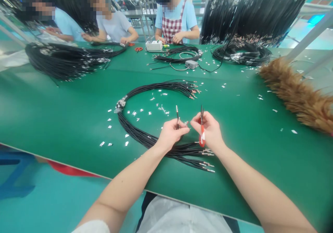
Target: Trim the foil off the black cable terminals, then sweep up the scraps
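Observation:
My left hand [170, 133] is closed on a black cable [177, 112], whose stripped end points up past the fingers. Small wire ends also stick out at its fingertips. Just to the right, my right hand [212, 130] holds red-handled scissors [202, 136], their dark blades upward. Its thumb and forefinger come close to the wire ends; whether they touch is unclear. Under my left hand and wrist runs a curved bundle of black cables [135, 129], gathered on the left by a clear tie or wrap [120, 103]. Its bare ends fan out to the right.
White scraps [134, 113] litter the green table [85, 104]. Across it lie more black cable bundles [65, 61], a grey box [191, 64], a white power strip [154, 46] and orange-handled scissors [138, 49]. A brown feather duster [299, 94] is at right. Several people work opposite.

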Demonstrator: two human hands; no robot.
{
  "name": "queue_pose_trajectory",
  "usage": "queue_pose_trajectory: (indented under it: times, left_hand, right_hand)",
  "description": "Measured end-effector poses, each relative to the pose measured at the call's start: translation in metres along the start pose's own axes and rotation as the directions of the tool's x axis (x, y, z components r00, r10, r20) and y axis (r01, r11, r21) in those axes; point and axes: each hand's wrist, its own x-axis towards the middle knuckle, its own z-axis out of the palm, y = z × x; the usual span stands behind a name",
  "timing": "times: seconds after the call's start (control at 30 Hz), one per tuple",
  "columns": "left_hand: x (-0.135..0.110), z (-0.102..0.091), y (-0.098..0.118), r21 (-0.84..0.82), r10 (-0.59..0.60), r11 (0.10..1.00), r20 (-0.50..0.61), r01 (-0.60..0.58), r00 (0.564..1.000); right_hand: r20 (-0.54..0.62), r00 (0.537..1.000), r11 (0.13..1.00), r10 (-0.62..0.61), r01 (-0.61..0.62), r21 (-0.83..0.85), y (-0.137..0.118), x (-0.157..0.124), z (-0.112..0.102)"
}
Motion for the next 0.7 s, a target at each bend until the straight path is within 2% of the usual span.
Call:
queue_pose_trajectory:
  times: [0.13,0.23,0.3,0.47,0.57,0.7]
  left_hand:
    - [0.000,0.003,-0.008,0.145,0.161,0.979,-0.107,-0.145,0.981]
    - [-0.002,0.003,-0.010,0.187,0.199,0.966,-0.112,-0.176,0.973]
    - [-0.003,0.002,-0.008,0.145,0.153,0.979,-0.077,-0.140,0.985]
    - [-0.005,0.001,0.002,-0.005,0.017,1.000,0.070,-0.016,0.997]
    - [-0.006,0.000,0.007,-0.046,0.048,0.998,0.045,-0.046,0.998]
    - [-0.006,0.000,0.009,-0.018,0.150,0.988,-0.040,-0.151,0.988]
  right_hand:
    - [0.034,0.998,0.984,-0.054,0.059,-0.166,-0.008,-0.007,0.005]
    - [0.049,0.993,0.965,-0.108,0.117,-0.235,-0.010,-0.011,0.007]
    - [0.042,0.995,0.979,-0.094,0.101,-0.179,-0.009,-0.010,0.006]
    - [0.025,0.997,0.997,0.071,-0.071,0.014,-0.002,0.000,-0.002]
    - [0.012,0.986,0.980,0.167,-0.167,0.111,-0.001,0.002,-0.002]
    - [0.148,0.968,0.930,0.203,-0.238,0.281,-0.005,-0.003,0.010]
